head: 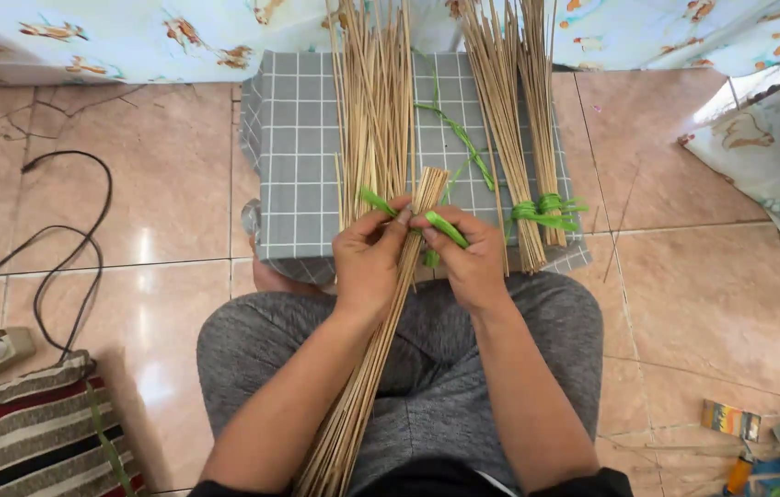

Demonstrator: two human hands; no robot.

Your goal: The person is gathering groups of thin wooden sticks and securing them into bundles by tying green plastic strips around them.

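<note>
Single head-worn camera, looking steeply down from the person's own eye level, close over both forearms and lap, facing forward across a grey checked cloth (302, 138), tiled floor (712, 304) beyond

You're sitting on a floor of glossy peach-pink tiles (160, 184) that throw back soft glare. Ahead of you hangs a pale blue cloth with orange prints (132, 32), and a similar cloth (772, 147) drapes on your right. A black cable (68, 248) loops across the tiles to your left, near a striped mat (22, 433).
</note>
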